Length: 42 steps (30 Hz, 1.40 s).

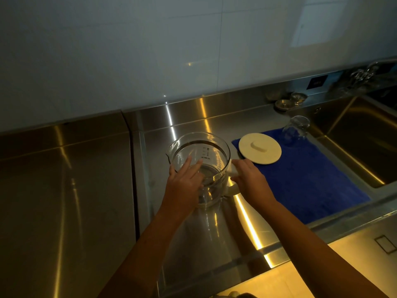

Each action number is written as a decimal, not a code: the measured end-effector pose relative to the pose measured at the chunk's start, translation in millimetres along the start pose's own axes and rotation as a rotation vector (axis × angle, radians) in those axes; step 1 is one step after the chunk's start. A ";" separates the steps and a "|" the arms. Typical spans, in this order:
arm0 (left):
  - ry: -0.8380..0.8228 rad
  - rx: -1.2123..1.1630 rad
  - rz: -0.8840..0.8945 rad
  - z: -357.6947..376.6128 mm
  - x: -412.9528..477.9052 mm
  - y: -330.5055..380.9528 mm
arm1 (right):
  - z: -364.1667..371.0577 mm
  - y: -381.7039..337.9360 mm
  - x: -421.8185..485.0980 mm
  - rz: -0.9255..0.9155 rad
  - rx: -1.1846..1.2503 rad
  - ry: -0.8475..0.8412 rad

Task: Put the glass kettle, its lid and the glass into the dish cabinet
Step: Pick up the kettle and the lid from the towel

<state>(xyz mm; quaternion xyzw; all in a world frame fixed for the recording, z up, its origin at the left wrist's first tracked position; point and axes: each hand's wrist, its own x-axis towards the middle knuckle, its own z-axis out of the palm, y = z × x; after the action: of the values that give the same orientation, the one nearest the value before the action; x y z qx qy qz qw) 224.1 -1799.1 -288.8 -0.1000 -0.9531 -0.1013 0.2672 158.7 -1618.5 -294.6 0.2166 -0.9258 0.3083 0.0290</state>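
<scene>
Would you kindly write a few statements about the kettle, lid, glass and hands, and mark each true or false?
1. The lid sits on the glass kettle. False: it lies on the blue cloth beside the kettle.
2. The right hand grips the kettle's white handle. True.
3. The glass stands inside the sink. False: it is on the blue cloth, next to the sink.
4. The left hand rests against the kettle's glass wall. True.

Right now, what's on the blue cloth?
A round cream lid at its far left corner and a clear drinking glass at its far right corner. The blue cloth under the lid is hidden.
</scene>
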 end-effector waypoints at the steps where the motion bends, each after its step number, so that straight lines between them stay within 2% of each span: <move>1: -0.009 0.008 -0.006 -0.1 0.4 0.4 | -0.2 0.4 0.3 0.002 -0.002 -0.002; 9: -0.065 0.051 0.027 -5.1 1.4 9.8 | -4.8 -1.0 -3.0 0.030 0.000 -0.019; 16: -0.108 -0.027 0.040 -8.6 3.9 9.5 | -9.1 -11.9 -9.6 0.020 -0.040 0.034; 29: -0.060 -0.061 0.106 -12.2 11.6 6.8 | -9.7 -33.7 -23.4 0.078 -0.079 0.076; 38: -0.018 -0.108 0.076 -7.7 17.7 29.3 | -16.6 -14.9 -22.5 0.018 -0.047 0.058; 42: 0.039 -0.076 0.059 1.2 31.4 49.5 | -24.9 7.9 -16.2 -0.068 -0.016 0.041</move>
<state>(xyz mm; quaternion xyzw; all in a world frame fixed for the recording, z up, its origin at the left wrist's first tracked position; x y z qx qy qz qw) 209.3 -1747.1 -266.3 -0.1363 -0.9397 -0.1315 0.2849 168.0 -1592.1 -282.0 0.2414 -0.9196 0.3039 0.0604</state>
